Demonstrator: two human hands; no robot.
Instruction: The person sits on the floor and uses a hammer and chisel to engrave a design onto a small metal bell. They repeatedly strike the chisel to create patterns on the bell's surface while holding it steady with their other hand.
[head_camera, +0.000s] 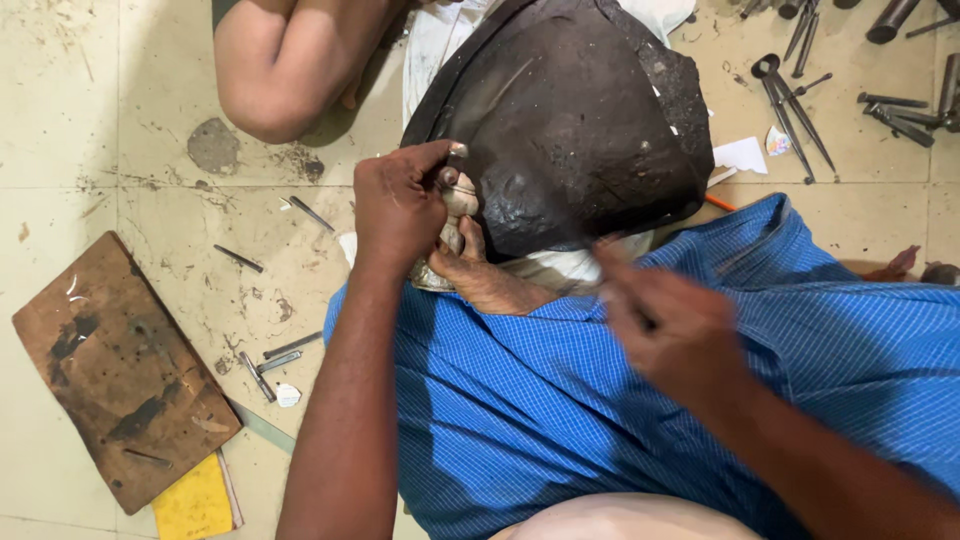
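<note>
Nearest, the right hand (665, 320) is blurred over the blue cloth (560, 400), just right of the black block (575, 120); whether its grip is together or apart I cannot tell. The left hand (400, 205) is at the block's lower left edge, grip pinched on a small metal punch (457, 152) — its tip touching the block. Beyond the block, loose metal tools (800, 100) lie on the floor (150, 130) — no containers in sight.

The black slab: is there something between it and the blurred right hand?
Nothing visible. The right hand hovers over the blue cloth, apart from the black slab. The left hand holds a small metal tool against the slab's edge.
</note>
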